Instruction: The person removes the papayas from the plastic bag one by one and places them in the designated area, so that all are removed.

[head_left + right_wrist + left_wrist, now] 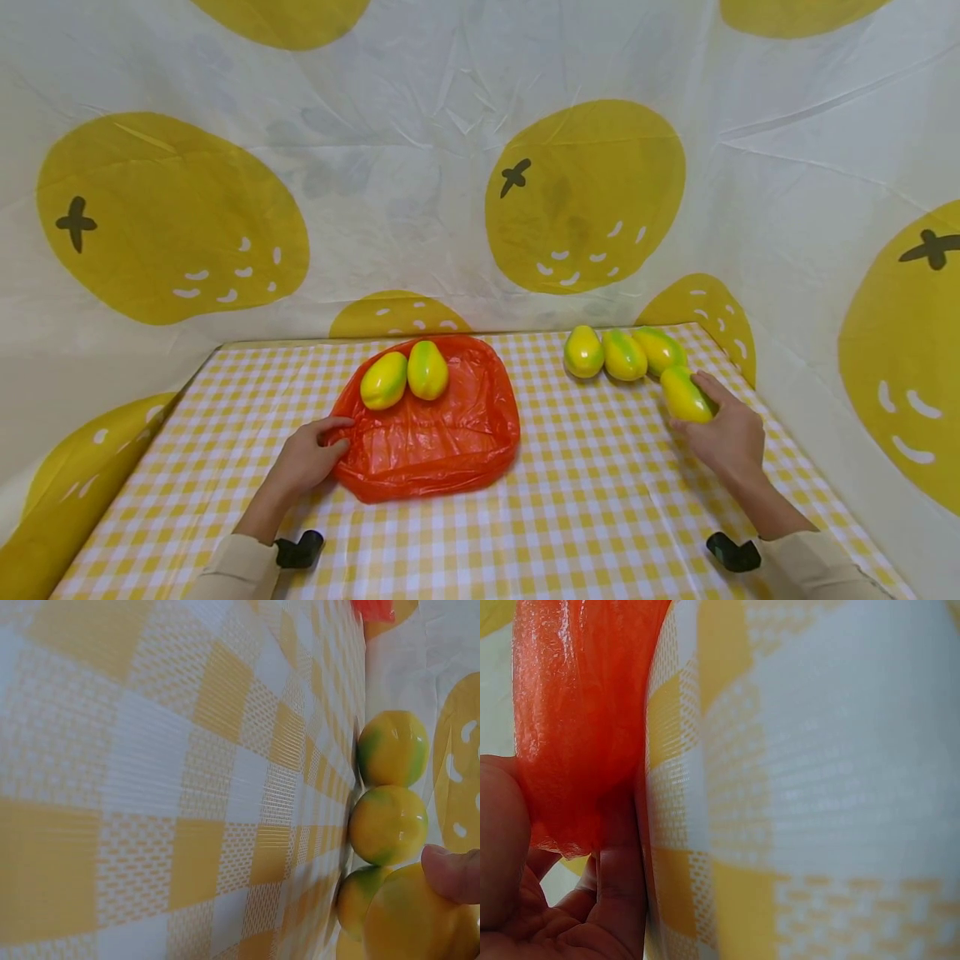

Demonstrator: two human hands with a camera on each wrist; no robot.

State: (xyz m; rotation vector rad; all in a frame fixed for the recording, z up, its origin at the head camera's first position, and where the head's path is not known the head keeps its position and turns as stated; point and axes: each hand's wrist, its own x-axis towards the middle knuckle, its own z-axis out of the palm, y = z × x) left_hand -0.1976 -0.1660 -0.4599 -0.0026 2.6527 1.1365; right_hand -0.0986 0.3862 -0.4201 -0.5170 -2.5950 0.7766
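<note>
A red plastic bag (442, 437) lies spread on the table with its rim turned up, and two yellow-green mangoes (384, 382) rest in its far left part. At the bag's left edge, my left hand (306, 458) grips the rim, with red plastic (581, 727) between thumb and fingers in the left wrist view. My right hand (729, 437) holds another mango (686, 394) by its right side. Just beyond it, several mangoes (624, 356) sit together near the table's back edge. In the right wrist view the held mango (409, 915) partly covers one behind it.
A yellow-and-white checked cloth (585, 500) covers the table. Behind and beside it hangs a white sheet (397, 183) printed with large yellow fruit. Dark wrist-worn devices (300, 550) show by both sleeves.
</note>
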